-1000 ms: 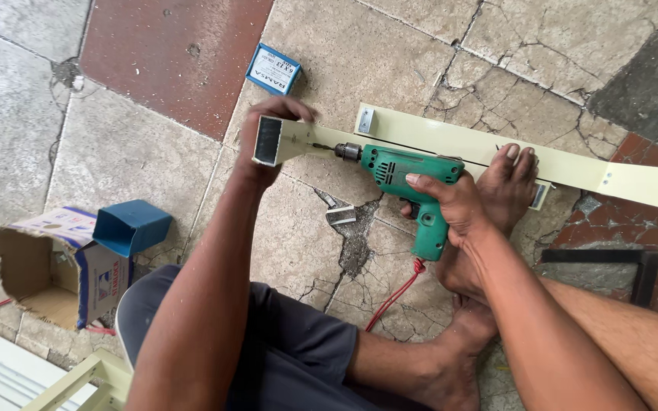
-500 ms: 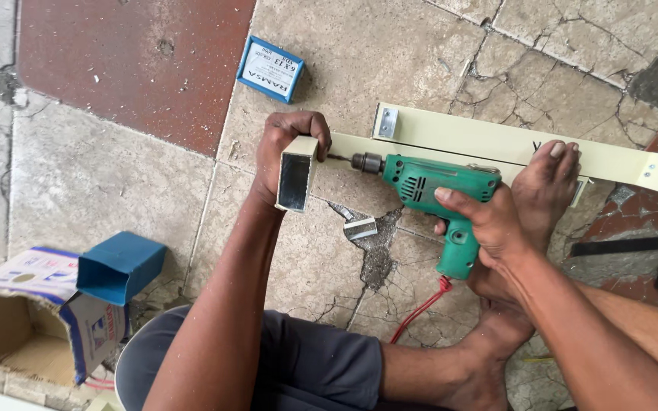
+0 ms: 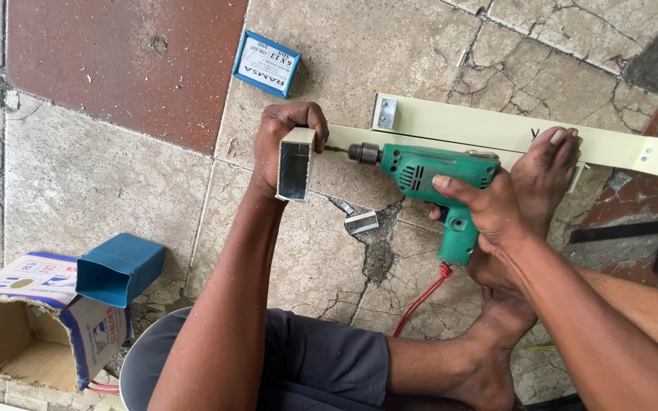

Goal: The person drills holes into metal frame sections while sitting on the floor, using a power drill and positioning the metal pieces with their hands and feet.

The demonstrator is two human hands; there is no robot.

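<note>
Left hand [image 3: 283, 141] grips the rectangular tube [image 3: 296, 164]; right hand [image 3: 485, 209] grips the green drill [image 3: 428, 173], bit touching the tube's side.

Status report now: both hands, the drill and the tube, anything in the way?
Left hand grips short rectangular tube upright. Right hand holds green drill, bit against tube side. Foot pins cream strip. Small metal bracket lies under drill.

Two hands are at work: the left hand [image 3: 287, 137] grips one hollow metal tube [image 3: 296, 164], the right hand [image 3: 489, 209] one green drill [image 3: 436, 179] with one red cord [image 3: 420, 297]. One bare foot [image 3: 546, 164] rests on one long cream strip [image 3: 527, 133]. On the floor [image 3: 100, 175] lie one small blue box [image 3: 266, 64], one blue cap [image 3: 119, 268], one open carton [image 3: 36, 327], one small metal bracket [image 3: 361, 221] and one black square [image 3: 641, 236].
</note>
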